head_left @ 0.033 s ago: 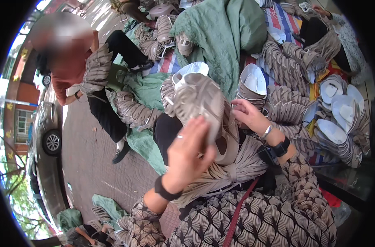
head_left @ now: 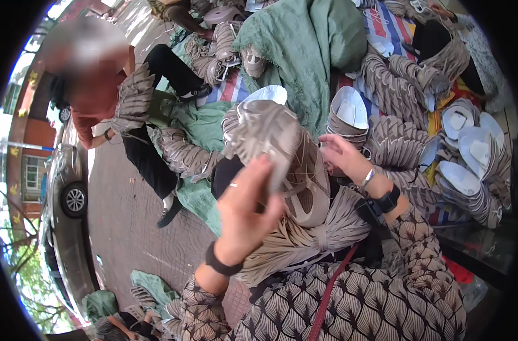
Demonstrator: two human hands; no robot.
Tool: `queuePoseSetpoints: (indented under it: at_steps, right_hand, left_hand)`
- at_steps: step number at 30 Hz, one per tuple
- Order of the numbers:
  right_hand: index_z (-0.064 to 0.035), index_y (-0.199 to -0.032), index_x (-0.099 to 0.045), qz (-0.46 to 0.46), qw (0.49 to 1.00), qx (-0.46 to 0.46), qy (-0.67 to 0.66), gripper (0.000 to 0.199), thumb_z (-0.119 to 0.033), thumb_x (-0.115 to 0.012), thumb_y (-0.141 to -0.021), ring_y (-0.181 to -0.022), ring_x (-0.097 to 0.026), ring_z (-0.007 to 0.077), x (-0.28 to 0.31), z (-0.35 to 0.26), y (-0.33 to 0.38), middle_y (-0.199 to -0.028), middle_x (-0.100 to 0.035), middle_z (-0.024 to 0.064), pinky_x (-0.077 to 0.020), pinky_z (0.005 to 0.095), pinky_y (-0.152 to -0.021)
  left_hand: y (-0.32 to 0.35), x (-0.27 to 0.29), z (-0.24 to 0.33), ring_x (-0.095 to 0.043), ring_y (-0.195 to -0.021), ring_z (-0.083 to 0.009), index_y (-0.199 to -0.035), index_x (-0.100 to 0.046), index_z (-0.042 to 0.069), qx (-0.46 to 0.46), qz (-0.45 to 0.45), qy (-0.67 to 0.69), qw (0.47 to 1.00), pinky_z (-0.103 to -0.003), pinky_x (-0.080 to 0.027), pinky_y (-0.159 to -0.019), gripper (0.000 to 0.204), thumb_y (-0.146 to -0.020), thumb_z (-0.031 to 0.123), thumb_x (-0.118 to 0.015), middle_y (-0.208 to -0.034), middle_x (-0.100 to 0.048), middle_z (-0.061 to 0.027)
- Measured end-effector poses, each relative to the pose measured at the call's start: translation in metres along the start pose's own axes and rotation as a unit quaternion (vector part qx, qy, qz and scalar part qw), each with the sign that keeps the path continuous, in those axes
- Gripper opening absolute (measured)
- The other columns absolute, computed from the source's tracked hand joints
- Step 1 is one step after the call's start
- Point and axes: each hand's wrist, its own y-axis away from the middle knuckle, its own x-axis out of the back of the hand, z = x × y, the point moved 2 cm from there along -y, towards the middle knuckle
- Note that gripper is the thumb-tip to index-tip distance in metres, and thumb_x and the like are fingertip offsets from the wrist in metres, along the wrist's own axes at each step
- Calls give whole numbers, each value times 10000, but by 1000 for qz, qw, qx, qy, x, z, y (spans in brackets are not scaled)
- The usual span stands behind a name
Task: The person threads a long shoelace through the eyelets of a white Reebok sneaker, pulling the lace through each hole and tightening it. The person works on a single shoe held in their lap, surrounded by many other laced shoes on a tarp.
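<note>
My left hand [head_left: 249, 199] grips the edge of a beige-grey shoe upper [head_left: 276, 133], partly blurred, with fingers on one side and thumb on the other. Below and right of it, another shoe upper [head_left: 309, 196] lies on my lap, with thin strands across it. Beside these uppers is my right hand [head_left: 343, 158], its fingers curled and closed; what they pinch is too small to make out. A tied bundle of pale flat laces [head_left: 324, 238] rests across my lap, nearer to me.
Stacked shoe uppers [head_left: 350, 116] with white insoles stand ahead; more rows [head_left: 392, 142] fill the right. Green cloth [head_left: 301, 57] covers a heap at the back. At left sits a person [head_left: 97, 94] with uppers on the lap; a car [head_left: 66, 199] stands behind.
My left hand and the upper it grips have shifted slightly left and tilted. My right hand stays nearly in place, and more of the upper on my lap shows.
</note>
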Motion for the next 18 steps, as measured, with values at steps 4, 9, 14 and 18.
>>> queuePoseSetpoints:
  at_steps: [4,9,14,18]
  right_hand:
    - [-44,-1221,-513,31,970,-23,-240,333,-250,-594,-972,-836,-584,121,2,-5,-6,-960,-612,40,-488,264,-720]
    - [-41,-1160,-616,-58,892,-126,-431,290,-263,-576,-977,-982,-626,209,-4,7,-53,-1065,-666,102,-501,360,-889]
    - [17,-1180,-607,-36,867,-116,-484,304,-201,-574,-971,-1105,-609,241,-33,-4,-82,-1169,-658,140,-446,431,-1021]
    - [31,-1173,-604,-8,861,-103,-498,307,-187,-596,-958,-1057,-636,263,-35,-13,-93,-1142,-668,149,-462,443,-1002]
  left_hand:
    - [-9,17,-14,-652,-976,-111,-1197,-639,-15,155,59,226,960,-238,-548,-750,374,-825,-41,-622,-1227,-657,-123]
    - [29,-27,18,-615,-1130,-373,-1163,-609,-7,-121,-147,-95,977,-399,-533,-917,445,-722,-4,-674,-1243,-609,-215]
    - [32,-37,4,-619,-1137,-364,-1167,-629,-8,-101,-102,-88,986,-390,-521,-952,503,-667,-55,-657,-1250,-606,-230]
    - [12,-4,-31,-622,-1120,-407,-1259,-606,14,81,110,67,988,-423,-499,-966,384,-876,32,-597,-1248,-637,-170]
